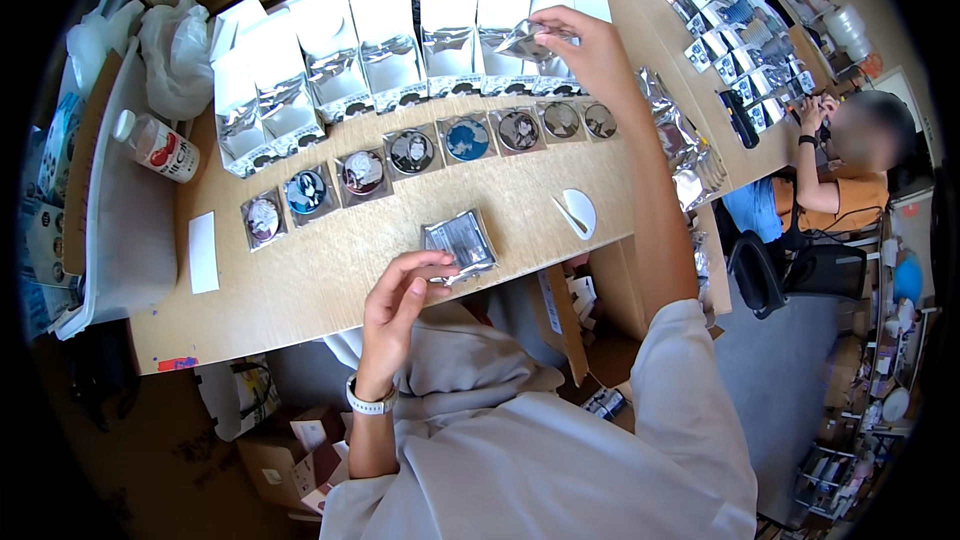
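My right hand [585, 45] reaches to the far side of the table and pinches a silver foil packet [524, 43] above the row of open white boxes [382, 68]. Similar silver packets stand inside those boxes. My left hand [398, 298] is near the front edge, fingers apart, with its fingertips over the corner of a small stack of silver packets [466, 240]. Whether they press on it I cannot tell. Between the boxes and the stack runs a curved row of round picture badges in clear sleeves, among them a blue badge [466, 139].
A white paper cutout [577, 214] lies right of the stack, a white card [203, 252] at the left. A plastic bottle [160, 146] leans by a grey bin [135, 210]. Foil wrappers [690, 155] lie beyond my right forearm. Another person [830, 160] sits at the right.
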